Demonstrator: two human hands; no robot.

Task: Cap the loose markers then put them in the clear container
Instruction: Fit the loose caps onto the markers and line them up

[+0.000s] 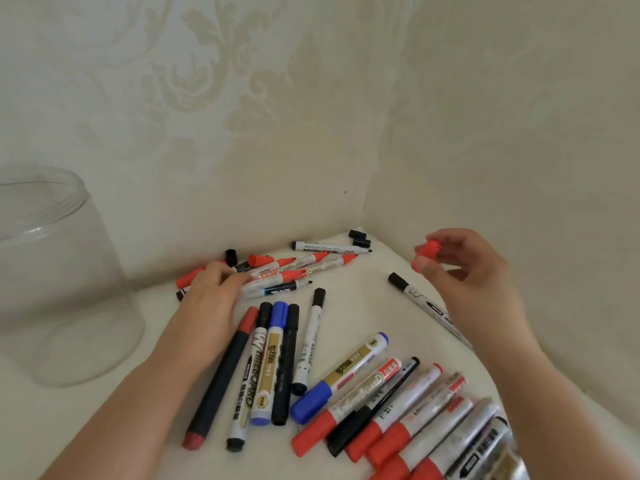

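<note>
From the head view, your right hand (pixel 474 268) is raised above the table (pixel 363 306), fingertips pinched around a red cap (pixel 428 249). Your left hand (pixel 211 292) lies palm down on the far pile of markers (pixel 304 266); its fingers curl over the barrels there, but you cannot tell whether they actually grip one. Several markers in that pile show bare red or black tips. Two black caps (pixel 360 238) lie in the corner against the wall, and another black cap (pixel 231 257) stands just behind the pile.

The jar (pixel 52 271), clear and with nothing visible inside, stands at the far left, well apart from both hands. Nearer you, a row of capped markers (pixel 273 362) lies side by side in the middle, with a blue one among them. A second batch (pixel 398 400) fans out toward the lower right, mostly red-capped. One black-capped marker (pixel 420 301) lies alone beneath your right wrist.
</note>
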